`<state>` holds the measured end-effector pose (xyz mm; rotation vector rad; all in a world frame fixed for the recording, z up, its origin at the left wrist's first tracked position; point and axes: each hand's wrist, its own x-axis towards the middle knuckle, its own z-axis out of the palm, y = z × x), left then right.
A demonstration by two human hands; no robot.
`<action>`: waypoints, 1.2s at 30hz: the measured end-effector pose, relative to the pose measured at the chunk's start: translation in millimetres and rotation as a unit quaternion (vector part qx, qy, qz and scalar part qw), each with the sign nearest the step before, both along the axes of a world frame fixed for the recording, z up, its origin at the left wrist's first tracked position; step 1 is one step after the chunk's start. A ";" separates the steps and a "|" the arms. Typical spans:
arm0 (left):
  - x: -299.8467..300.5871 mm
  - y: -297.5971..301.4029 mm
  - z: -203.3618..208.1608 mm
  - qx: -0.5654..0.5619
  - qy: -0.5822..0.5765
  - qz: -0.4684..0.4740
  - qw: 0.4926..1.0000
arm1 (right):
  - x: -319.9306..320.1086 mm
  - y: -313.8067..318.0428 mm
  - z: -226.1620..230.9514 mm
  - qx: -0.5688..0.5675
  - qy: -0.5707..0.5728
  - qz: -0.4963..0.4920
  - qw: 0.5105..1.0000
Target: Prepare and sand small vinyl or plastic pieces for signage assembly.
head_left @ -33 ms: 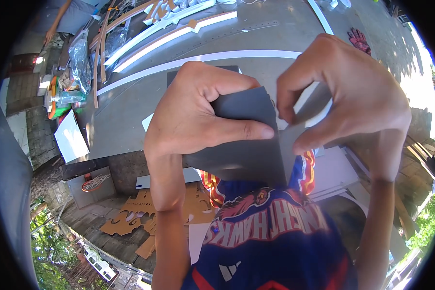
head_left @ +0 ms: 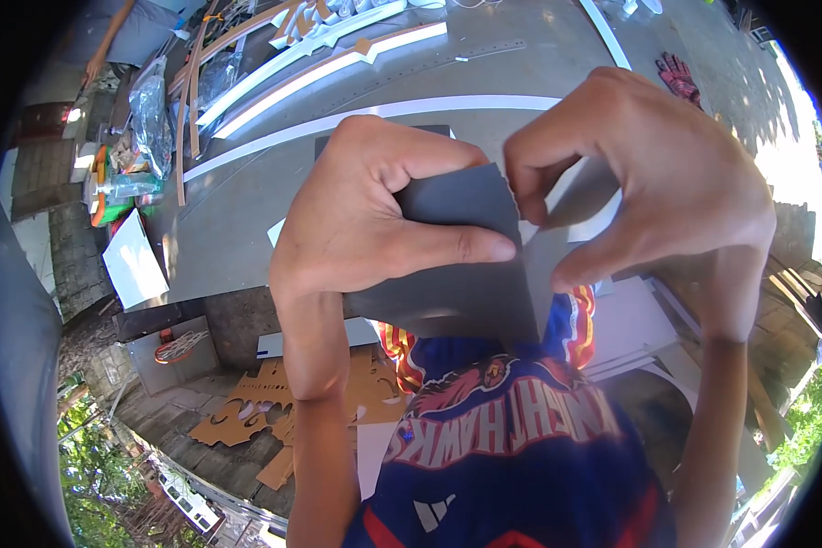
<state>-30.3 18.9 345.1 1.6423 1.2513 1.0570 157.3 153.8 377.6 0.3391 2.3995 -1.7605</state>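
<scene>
A dark grey sheet, apparently sandpaper (head_left: 452, 301), is held up in front of my torso above the near edge of the table. My left hand (head_left: 338, 215) is closed on it, thumb stretched flat across the near face and the other fingers curled behind. The sheet's upper right edge looks ragged, as if torn. At that edge my right hand (head_left: 676, 183) pinches a paler grey part of the sheet with curled fingers and thumb. Its fingertips are slightly blurred, and part of their grip is hidden.
The grey table (head_left: 237, 215) carries long white strips (head_left: 338, 78), a clear plastic bag (head_left: 151, 119) and a red patterned glove (head_left: 679, 78). A white panel (head_left: 137, 260) sits at its left corner. Cut brown cardboard (head_left: 237, 406) lies below. Another person's arm (head_left: 110, 41) shows far left.
My right hand has shifted slightly left, its fingertips closer to the sheet's ragged edge. My left hand and the sheet have barely moved.
</scene>
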 end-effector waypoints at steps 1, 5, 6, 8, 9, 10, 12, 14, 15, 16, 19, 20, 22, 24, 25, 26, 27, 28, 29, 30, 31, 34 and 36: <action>-1.5 0.2 2.5 0.009 0.017 -0.005 1.000 | -1.5 -0.4 1.7 0.123 0.052 0.032 0.991; -4.9 -0.7 1.7 0.009 -0.017 0.031 0.999 | 0.0 -5.1 -11.6 0.324 0.184 0.022 0.928; -6.3 -0.6 2.7 0.001 -0.013 0.041 0.999 | -1.7 -4.7 -13.6 0.323 0.185 0.023 0.928; -9.5 -0.4 1.4 -0.007 -0.011 0.049 0.999 | -5.3 -4.6 -15.9 0.240 0.104 0.011 0.965; -11.9 0.5 -1.5 -0.015 -0.028 0.052 0.998 | -6.5 -5.1 -14.3 0.239 0.103 0.011 0.965; -13.4 1.6 -3.9 -0.024 -0.045 0.053 0.997 | -7.1 -5.7 -10.6 0.209 0.058 -0.005 0.976; -14.8 2.6 -7.3 -0.043 -0.053 0.056 0.996 | -8.1 -8.5 -8.6 0.178 0.012 -0.020 0.984; -16.6 3.6 -11.6 -0.062 -0.059 0.061 0.994 | -10.4 -10.4 -9.5 0.190 -0.025 -0.035 0.981; -16.9 5.0 -15.5 -0.068 -0.046 0.065 0.995 | -10.3 -10.2 -14.1 0.189 -0.025 -0.033 0.981; -16.9 7.7 -19.7 -0.072 -0.034 0.066 0.995 | -7.8 -10.4 -22.1 0.248 0.004 -0.048 0.968; -23.6 24.8 -40.9 -0.119 0.018 0.048 0.992 | -11.2 -8.0 -50.1 0.353 0.000 -0.072 0.933; -27.7 31.5 -53.3 -0.117 0.018 0.052 0.992 | -17.0 -3.5 -62.3 0.400 -0.028 -0.080 0.913; -35.8 50.9 -94.8 -0.126 0.134 0.051 0.982 | -33.0 16.0 -107.1 0.406 -0.075 -0.054 0.909; -43.9 72.3 -151.3 -0.184 0.228 0.075 0.953 | -49.9 35.5 -164.1 0.410 -0.117 -0.053 0.903; -40.1 73.7 -179.9 -0.185 0.223 0.074 0.954 | -56.3 46.5 -193.7 0.415 -0.131 -0.042 0.899; -35.4 73.1 -207.9 -0.097 0.328 0.153 0.927 | -61.9 56.0 -219.6 0.421 -0.143 -0.028 0.895; -29.9 72.7 -227.1 -0.007 0.423 0.226 0.877 | -65.7 59.9 -240.5 0.420 -0.149 -0.024 0.895; -21.5 71.5 -236.4 -0.020 0.485 0.216 0.847 | -67.7 61.6 -258.9 0.424 -0.159 -0.044 0.890; -18.6 67.9 -251.9 -0.025 0.480 0.216 0.850 | -73.2 59.2 -265.0 0.429 -0.165 -0.060 0.886; -14.1 64.4 -268.0 0.029 0.444 0.215 0.869 | -75.3 59.5 -270.0 0.427 -0.170 -0.056 0.886; -11.8 56.7 -287.4 0.078 0.407 0.215 0.884 | -80.3 55.8 -274.7 0.434 -0.174 -0.036 0.883; -5.2 43.5 -324.6 -0.005 0.366 0.251 0.896 | -76.8 54.0 -289.0 0.438 -0.193 -0.019 0.878; -9.1 32.2 -350.7 -0.016 0.352 0.280 0.893 | -73.7 51.0 -297.8 0.436 -0.201 -0.017 0.877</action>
